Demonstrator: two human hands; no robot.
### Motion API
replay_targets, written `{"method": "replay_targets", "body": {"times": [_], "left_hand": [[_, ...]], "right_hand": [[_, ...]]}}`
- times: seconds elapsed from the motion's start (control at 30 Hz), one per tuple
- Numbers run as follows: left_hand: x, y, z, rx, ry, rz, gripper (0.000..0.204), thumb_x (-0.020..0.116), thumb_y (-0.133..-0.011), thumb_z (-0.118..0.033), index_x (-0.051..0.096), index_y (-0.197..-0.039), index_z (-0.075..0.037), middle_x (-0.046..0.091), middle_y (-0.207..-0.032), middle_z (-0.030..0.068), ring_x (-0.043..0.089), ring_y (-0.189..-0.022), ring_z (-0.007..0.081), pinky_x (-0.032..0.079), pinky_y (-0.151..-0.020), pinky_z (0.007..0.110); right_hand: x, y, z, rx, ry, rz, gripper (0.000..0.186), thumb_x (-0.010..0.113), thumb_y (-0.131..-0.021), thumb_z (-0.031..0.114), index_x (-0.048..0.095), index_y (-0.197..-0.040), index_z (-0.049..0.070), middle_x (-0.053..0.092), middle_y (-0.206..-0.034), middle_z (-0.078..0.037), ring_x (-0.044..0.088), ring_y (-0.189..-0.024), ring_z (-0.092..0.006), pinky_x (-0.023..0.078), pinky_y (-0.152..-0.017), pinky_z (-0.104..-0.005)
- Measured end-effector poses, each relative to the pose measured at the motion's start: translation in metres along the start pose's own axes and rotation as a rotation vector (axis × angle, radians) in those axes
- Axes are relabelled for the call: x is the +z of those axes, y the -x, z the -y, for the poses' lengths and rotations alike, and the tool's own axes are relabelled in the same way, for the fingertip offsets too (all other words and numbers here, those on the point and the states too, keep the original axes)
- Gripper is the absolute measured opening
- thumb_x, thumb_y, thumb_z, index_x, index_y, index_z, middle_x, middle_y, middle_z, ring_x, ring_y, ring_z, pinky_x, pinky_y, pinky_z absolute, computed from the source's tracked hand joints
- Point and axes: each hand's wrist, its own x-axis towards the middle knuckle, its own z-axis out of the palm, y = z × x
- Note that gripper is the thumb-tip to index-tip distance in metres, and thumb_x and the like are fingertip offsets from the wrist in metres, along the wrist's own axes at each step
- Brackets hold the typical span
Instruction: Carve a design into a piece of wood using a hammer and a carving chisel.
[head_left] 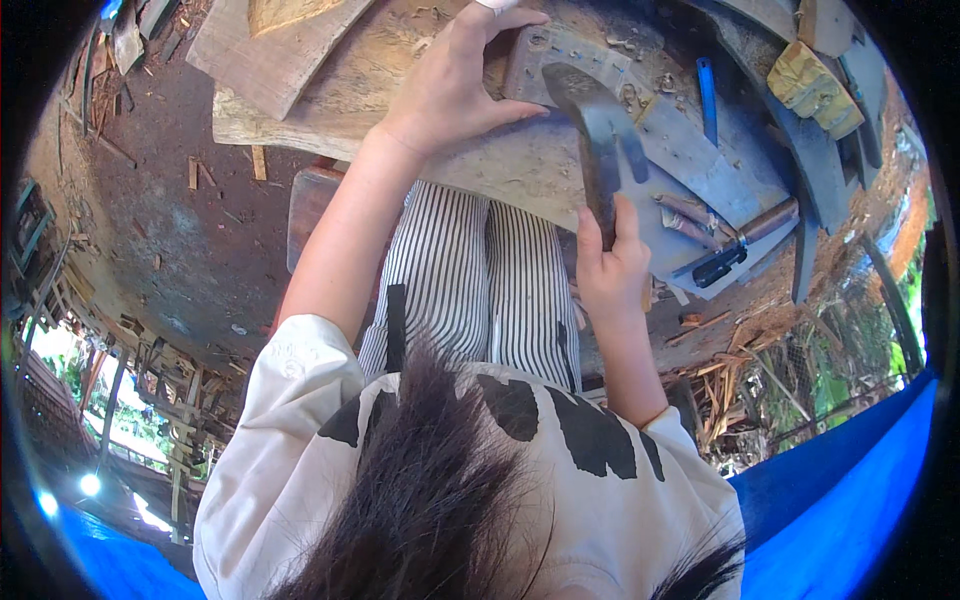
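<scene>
The relation that seems to matter most is how the hammer head lines up with the small board between your hands. Your right hand (612,265) is closed on the claw hammer (598,130), most of its handle hidden by your fingers, and the head rises just beyond that grip, its long axis slanting up and to the left, claw toward you and other end toward the board. That wooden board (543,60) lies on the counter (500,170), ahead and to the left of your right grip, its near corner partly behind the hammer head. Your left hand (445,88) is nearer to it: the thumb and forefinger are spread wide, one at each side of the board's left end, so this grip is open around that end; whether the fingertips press on the wood, you cannot tell from here. From the left grip the board runs off to the right, and the head overlaps it in view, though whether they touch is unclear.
</scene>
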Motion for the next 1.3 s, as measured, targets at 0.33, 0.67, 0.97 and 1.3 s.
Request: {"method": "replay_targets", "body": {"times": [0.33,0.67,0.97,1.3], "left_hand": [[-0.001,0.002,0.001,0.135,-0.079,-0.119,0.085,0.086,-0.068,-0.013,0.033,-0.134,-0.005,0.056,-0.132,0.0154,0.054,-0.121,0.0312,0.041,-0.106,0.041],[-0.113,0.061,0.060,-0.331,-0.883,-0.501,0.080,0.067,-0.091,-0.032,0.021,-0.144,0.007,0.027,-0.149,0.0316,0.023,-0.141,0.0441,0.020,-0.116,0.050],[-0.049,0.060,-0.004,-0.443,-0.557,-0.353,0.074,0.068,-0.089,-0.029,0.028,-0.140,0.006,0.038,-0.143,0.0294,0.035,-0.133,0.0445,0.027,-0.110,0.052],[-0.101,0.013,0.019,-0.309,-0.522,-0.363,0.048,0.069,-0.089,-0.020,0.047,-0.129,-0.004,0.066,-0.115,0.0141,0.064,-0.101,0.0290,0.047,-0.092,0.037]], "right_hand": [[0.009,0.003,-0.006,0.044,-0.014,0.082,0.033,0.064,-0.091,0.019,0.055,-0.120,0.005,0.068,-0.082,-0.024,0.068,-0.078,-0.0423,0.054,-0.064,-0.0422],[-0.018,0.034,-0.041,0.196,-0.233,-0.060,0.034,0.059,-0.096,0.017,0.054,-0.122,-0.003,0.069,-0.100,-0.018,0.068,-0.087,-0.0218,0.051,-0.077,-0.0328],[-0.003,0.026,-0.064,0.301,-0.221,-0.060,0.028,0.056,-0.099,0.022,0.056,-0.112,-0.003,0.067,-0.093,-0.016,0.064,-0.084,-0.0249,0.049,-0.077,-0.0364],[0.005,0.023,-0.079,0.322,-0.266,-0.040,0.032,0.056,-0.098,0.024,0.056,-0.112,-0.005,0.067,-0.090,-0.021,0.066,-0.083,-0.0310,0.050,-0.078,-0.0380]]}}
